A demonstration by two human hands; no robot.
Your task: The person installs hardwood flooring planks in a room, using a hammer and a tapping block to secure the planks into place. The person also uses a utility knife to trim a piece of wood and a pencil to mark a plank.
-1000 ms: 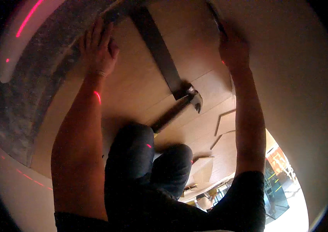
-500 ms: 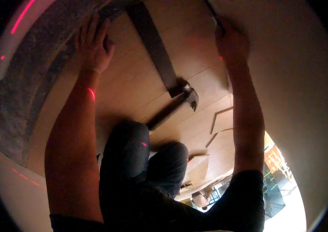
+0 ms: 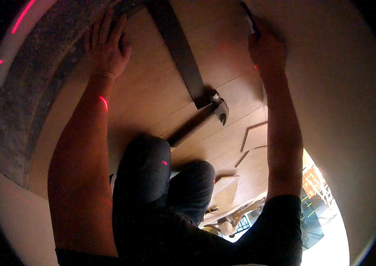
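My left hand [image 3: 108,53] lies with outstretched fingers on the pale plank flooring [image 3: 148,80], at its border with a dark grey strip [image 3: 41,48]. My right hand [image 3: 267,51], at the base of the wall, has its fingers closed around a slim dark tool [image 3: 250,17], too dim to identify further. Between my arms a long, flat, dark bar [image 3: 174,48] lies on the planks. At its near end a claw hammer [image 3: 192,124] lies diagonally, head toward the right, handle reaching toward my bent knees [image 3: 146,164].
A pale wall [image 3: 338,102] rises close on my right. Cut board pieces [image 3: 254,135] lie beyond my knees. In the bright background a person [image 3: 227,227] is visible, small. Red laser lines [image 3: 23,15] cross the left side and my left arm.
The whole view has shifted a little up and left. My left hand stays spread and has crept slightly upward in the picture; my right hand keeps hold of the slim tool.
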